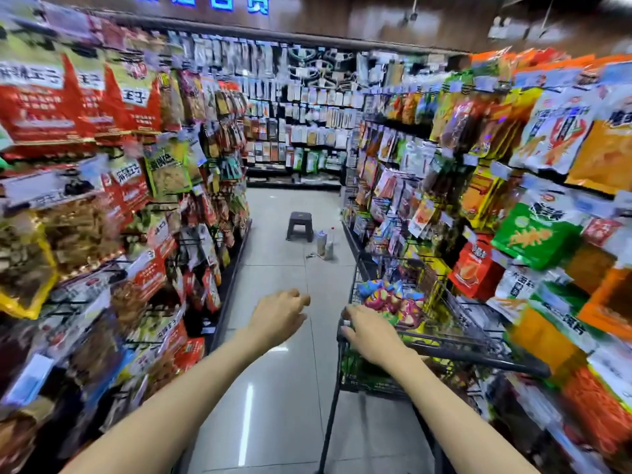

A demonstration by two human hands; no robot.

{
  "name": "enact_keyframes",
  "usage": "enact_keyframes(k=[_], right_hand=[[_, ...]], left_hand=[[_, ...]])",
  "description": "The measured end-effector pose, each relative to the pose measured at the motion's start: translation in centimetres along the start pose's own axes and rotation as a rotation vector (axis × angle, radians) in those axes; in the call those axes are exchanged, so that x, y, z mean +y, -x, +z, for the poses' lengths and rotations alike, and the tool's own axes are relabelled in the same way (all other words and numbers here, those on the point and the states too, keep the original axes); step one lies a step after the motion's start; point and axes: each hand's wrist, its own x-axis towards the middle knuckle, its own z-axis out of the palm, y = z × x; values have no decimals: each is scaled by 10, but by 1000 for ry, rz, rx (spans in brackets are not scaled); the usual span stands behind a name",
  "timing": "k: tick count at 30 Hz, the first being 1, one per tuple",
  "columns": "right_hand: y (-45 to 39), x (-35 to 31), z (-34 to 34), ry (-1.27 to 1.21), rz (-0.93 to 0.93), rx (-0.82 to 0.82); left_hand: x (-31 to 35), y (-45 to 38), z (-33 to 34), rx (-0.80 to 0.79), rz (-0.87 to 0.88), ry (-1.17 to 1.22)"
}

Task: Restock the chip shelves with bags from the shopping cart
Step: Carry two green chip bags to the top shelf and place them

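Right hand (371, 331) curled over cart (455, 304) handle, gripping near its left end. Left hand (278, 314) beside cart, fingers loosely bent, holding nothing. Chip bags (390, 297) piled inside cart. Snack shelves (533, 186) just right of cart. Stool (300, 226) beyond cart, down aisle.

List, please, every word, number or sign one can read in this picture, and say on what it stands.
"麻辣王子": white label on the red snack bags, upper left shelf.
"王子": the next red bag.
Blue lit sign above the back wall: cut off at the top, unreadable.
Green bag, right shelf: characters blurred.
Price tags and bags in the shopping cart: too small or blurred.
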Motion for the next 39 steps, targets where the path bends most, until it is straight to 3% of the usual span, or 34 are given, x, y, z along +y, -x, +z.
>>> enact_keyframes(k=[13, 25, 31, 39], right_hand=[[-193, -17, 65, -12, -38, -135], [-421, -33, 108, -93, 65, -117], [-462, 14, 126, -56, 226, -173], [-505, 115, 132, -33, 407, -177]], left_hand=[[-130, -116, 60, -105, -103, -7], [-295, -298, 104, -111, 43, -31], [-301, -384, 137, -155, 175, 9], [-249, -516, 184, -205, 385, 30]])
